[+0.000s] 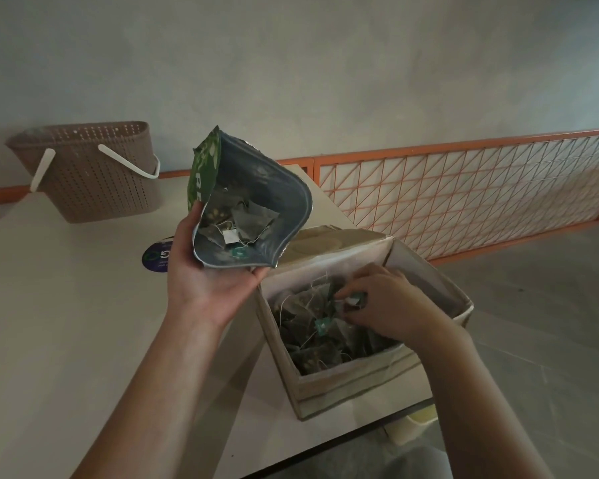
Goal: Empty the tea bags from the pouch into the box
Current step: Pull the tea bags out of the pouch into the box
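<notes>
Fingers (351,302) of my right hand (391,305) pinch shut on a small teal paper tag (355,300) inside the open pale cardboard box (346,382), down among the heap of dark mesh tea bags (312,326) with white strings that already fills it. My left hand (204,271) has its grip closed around the lower edge of the green foil pouch (246,205), palm up, thumb along the printed outer face. I see the pouch held just above the box's far left corner, tilted so its wide mouth faces me; a few more tea bags and tags sit in its silvery inside. The box stands on the right end of the light counter (66,323), close to the edge. A round dark blue sticker (156,259) shows on the counter behind my left hand. Farther back stands a brown perforated plastic basket (94,174) with white handles, and an orange wire grid panel (464,188) runs along the grey wall.
</notes>
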`<action>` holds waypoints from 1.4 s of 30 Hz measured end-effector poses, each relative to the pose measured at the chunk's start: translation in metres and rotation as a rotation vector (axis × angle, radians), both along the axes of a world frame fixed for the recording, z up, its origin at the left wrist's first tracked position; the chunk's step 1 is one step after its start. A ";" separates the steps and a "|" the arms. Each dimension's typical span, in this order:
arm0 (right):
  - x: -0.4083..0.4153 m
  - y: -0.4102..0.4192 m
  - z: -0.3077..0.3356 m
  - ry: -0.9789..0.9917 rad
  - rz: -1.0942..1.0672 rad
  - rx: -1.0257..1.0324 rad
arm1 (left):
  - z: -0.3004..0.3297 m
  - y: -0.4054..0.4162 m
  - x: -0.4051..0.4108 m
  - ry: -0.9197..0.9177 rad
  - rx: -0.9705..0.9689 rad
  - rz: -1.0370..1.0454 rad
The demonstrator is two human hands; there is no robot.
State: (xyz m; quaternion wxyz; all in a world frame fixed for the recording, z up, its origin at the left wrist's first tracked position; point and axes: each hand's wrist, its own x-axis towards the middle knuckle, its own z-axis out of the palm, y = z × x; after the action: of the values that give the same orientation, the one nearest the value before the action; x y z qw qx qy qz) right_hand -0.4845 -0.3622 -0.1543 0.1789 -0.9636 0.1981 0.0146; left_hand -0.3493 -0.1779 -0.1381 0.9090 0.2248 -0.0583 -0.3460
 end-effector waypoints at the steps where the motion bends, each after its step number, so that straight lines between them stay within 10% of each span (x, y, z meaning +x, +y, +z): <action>1: 0.001 -0.002 -0.001 0.033 -0.025 0.029 | 0.000 0.000 0.000 0.001 0.004 0.005; 11: -0.010 -0.002 0.013 -0.298 -0.226 -0.021 | 0.001 0.002 -0.001 -0.014 -0.008 -0.024; 16: -0.004 0.007 0.010 -0.093 -0.096 -0.095 | 0.001 0.004 0.000 0.031 -0.017 -0.032; 22: 0.036 0.044 0.058 -0.915 -0.033 0.194 | 0.004 0.012 0.002 0.008 0.083 -0.011; 42: 0.097 0.101 0.077 -1.328 0.343 0.335 | 0.025 0.015 0.017 -0.322 0.044 -0.098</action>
State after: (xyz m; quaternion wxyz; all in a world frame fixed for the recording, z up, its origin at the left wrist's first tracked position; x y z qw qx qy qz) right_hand -0.3876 -0.2611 -0.0769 0.4031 -0.7459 -0.1126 -0.5182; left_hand -0.3327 -0.1630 -0.1133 0.8648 0.2940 -0.2065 -0.3507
